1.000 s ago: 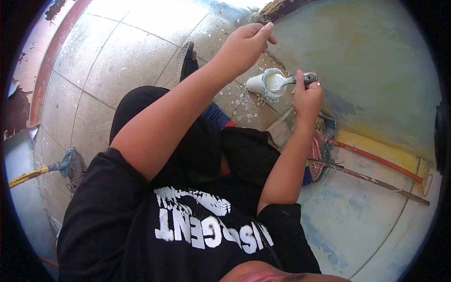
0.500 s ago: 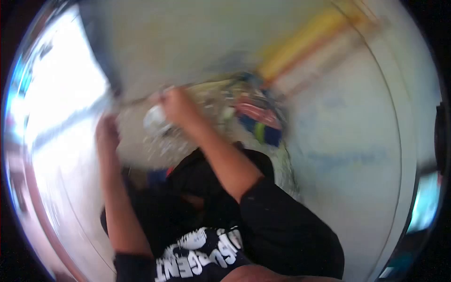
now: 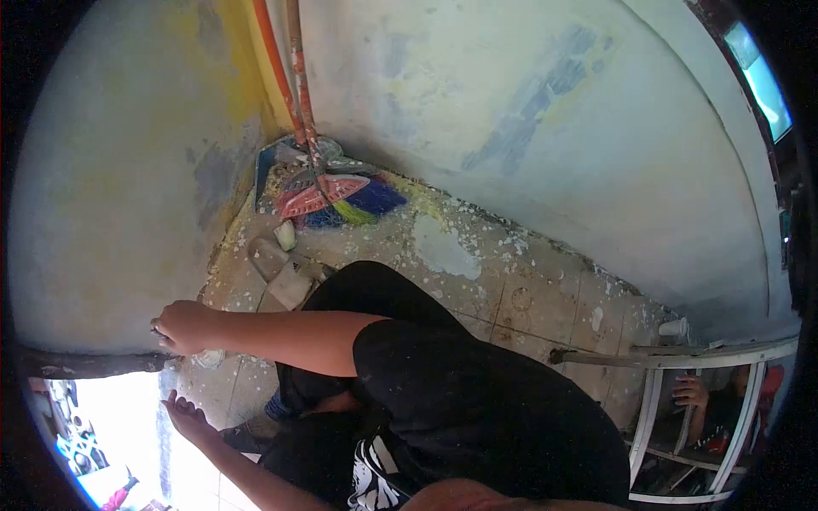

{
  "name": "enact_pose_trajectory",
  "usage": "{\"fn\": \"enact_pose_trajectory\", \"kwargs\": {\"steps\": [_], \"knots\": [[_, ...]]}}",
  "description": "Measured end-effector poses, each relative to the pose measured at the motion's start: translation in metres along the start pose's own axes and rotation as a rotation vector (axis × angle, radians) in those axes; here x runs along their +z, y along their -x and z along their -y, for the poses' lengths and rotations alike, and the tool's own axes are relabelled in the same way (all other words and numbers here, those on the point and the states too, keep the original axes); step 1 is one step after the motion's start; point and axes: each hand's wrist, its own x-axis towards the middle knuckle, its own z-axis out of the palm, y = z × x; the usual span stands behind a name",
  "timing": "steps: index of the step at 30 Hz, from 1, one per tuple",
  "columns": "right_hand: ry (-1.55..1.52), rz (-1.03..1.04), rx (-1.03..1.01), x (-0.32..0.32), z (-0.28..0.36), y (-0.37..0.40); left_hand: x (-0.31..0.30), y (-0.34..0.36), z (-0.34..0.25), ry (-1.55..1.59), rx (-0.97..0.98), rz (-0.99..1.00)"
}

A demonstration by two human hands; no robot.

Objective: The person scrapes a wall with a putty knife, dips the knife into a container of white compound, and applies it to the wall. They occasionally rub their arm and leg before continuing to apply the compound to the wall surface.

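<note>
My right hand (image 3: pixel 183 328) is closed in a fist low against the pale wall (image 3: pixel 102 213), just above a dark ledge (image 3: pixel 85 364). It grips a putty knife, of which only a dark tip shows at the knuckles. A small white cup of filler (image 3: pixel 209 358) sits on the floor right under that hand, mostly hidden. Below it, over the bright tiles, is my left hand (image 3: pixel 187 417), holding nothing, with palm up and fingers apart. My black-clad knee (image 3: pixel 375 289) fills the middle.
A broom with coloured bristles and a dustpan (image 3: pixel 328 196) lie in the wall corner, their orange handles (image 3: pixel 290 77) leaning up the wall. The floor (image 3: pixel 511 281) is spattered white. A white ladder (image 3: pixel 682 375) stands at right, with another person's hand (image 3: pixel 688 392) on it.
The view has swung round sharply. My right hand has left the cup and moved to the wall above the ledge. My left hand has dropped from the wall to below it.
</note>
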Motion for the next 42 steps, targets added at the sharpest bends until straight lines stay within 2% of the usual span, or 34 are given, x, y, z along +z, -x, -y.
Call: {"fn": "enact_pose_trajectory", "kwargs": {"steps": [4, 10, 13, 15, 16, 17, 18, 19, 20, 21, 22, 23, 24, 25, 28, 30, 32, 33, 34, 35, 36, 38, 40, 41, 42], "knots": [[0.054, -0.066, -0.012, -0.001, 0.003, 0.003, 0.002, 0.002, 0.004, -0.022, -0.01, -0.022], [0.068, -0.055, -0.021, 0.003, -0.002, 0.003, -0.002, -0.004, 0.013, -0.061, -0.016, 0.003], [0.012, -0.022, 0.006, 0.009, -0.004, -0.001, -0.008, -0.018, 0.022, -0.095, -0.025, -0.005], [0.103, -0.03, -0.044, 0.021, -0.011, -0.004, -0.01, -0.02, 0.026, -0.121, -0.033, 0.013], [0.052, 0.03, 0.025, 0.027, -0.015, -0.008, -0.009, -0.018, 0.03, -0.116, -0.04, 0.012], [0.009, 0.075, 0.015, 0.036, -0.024, -0.01, -0.045, -0.062, 0.063, -0.239, 0.096, 0.166], [-0.023, 0.017, -0.009, 0.022, -0.015, -0.001, -0.01, -0.011, 0.03, -0.234, 0.105, 0.143], [-0.027, 0.189, 0.028, 0.011, -0.012, -0.005, 0.002, 0.004, 0.02, -0.312, 0.25, 0.175], [0.008, 0.105, 0.025, 0.013, -0.008, -0.005, 0.021, 0.024, 0.002, -0.392, 0.347, 0.25], [0.096, 0.165, -0.029, 0.005, -0.003, -0.007, 0.016, 0.009, 0.008, -0.581, 0.554, 0.366], [0.072, 0.085, -0.057, 0.003, -0.002, -0.005, 0.039, 0.029, -0.003, -0.553, 0.514, 0.322], [0.043, 0.122, -0.057, -0.001, 0.001, -0.006, 0.057, 0.04, -0.009, -0.659, 0.568, 0.26], [0.055, 0.046, -0.111, 0.008, -0.002, -0.006, 0.06, 0.034, -0.008, -0.629, 0.579, 0.335], [0.006, 0.086, -0.097, 0.002, 0.002, -0.008, 0.075, 0.046, -0.022, -0.698, 0.532, 0.258], [-0.017, 0.193, -0.017, -0.022, 0.022, -0.01, 0.09, 0.047, -0.034, -0.572, 0.689, 0.112], [-0.044, 0.211, -0.024, -0.022, 0.028, -0.01, 0.095, 0.047, -0.037, -0.542, 0.725, 0.076], [-0.047, 0.197, 0.007, -0.025, 0.021, -0.004, 0.09, 0.025, -0.015, -0.535, 0.765, 0.071], [-0.086, 0.169, -0.047, -0.019, 0.018, -0.001, 0.094, 0.032, -0.02, -0.436, 0.647, 0.076], [-0.121, 0.138, -0.107, -0.024, 0.017, -0.001, 0.096, 0.04, -0.03, -0.496, 0.659, 0.066], [-0.224, 0.261, -0.066, -0.037, 0.011, -0.001, 0.094, 0.034, -0.027, -0.541, 0.691, 0.058], [-0.201, 0.252, -0.056, -0.051, 0.001, -0.003, 0.092, 0.029, -0.023, -0.588, 0.717, 0.04], [0.149, 0.28, 0.223, -0.082, -0.037, -0.017, 0.095, 0.036, -0.027, -0.56, 0.715, 0.04], [0.531, 0.497, 0.129, -0.086, -0.211, -0.036, 0.092, 0.042, -0.032, -0.54, 0.716, 0.029], [0.647, 0.403, 0.197, -0.13, -0.144, -0.007, 0.091, 0.045, -0.033, -0.576, 0.72, 0.029], [0.714, 0.459, 0.365, -0.132, -0.185, 0.002, 0.092, 0.045, -0.036, -0.611, 0.729, 0.026]]}}
